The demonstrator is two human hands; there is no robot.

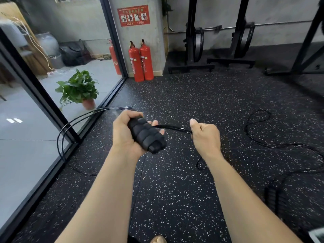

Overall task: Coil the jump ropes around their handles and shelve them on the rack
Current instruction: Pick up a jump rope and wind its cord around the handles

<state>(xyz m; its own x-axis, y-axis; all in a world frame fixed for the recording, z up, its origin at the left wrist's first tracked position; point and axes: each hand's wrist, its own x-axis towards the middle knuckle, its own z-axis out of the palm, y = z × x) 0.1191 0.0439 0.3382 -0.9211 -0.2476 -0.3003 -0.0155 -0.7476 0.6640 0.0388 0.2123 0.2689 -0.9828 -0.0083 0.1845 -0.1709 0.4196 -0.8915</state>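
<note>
Black ridged foam jump-rope handles (146, 135), clenched in left hand (126, 135).
Held aslant, butt end nearest; ran thin black cord (173, 128) rightward from handles into right hand (205, 135), pinched by curled fingers; left slack loops trailing leftward of handles.

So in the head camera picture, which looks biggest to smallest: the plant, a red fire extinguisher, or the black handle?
1. Potted plant: looks largest.
2. Tie: fire extinguisher and handle look alike; the handle is just nearer the camera.
</note>
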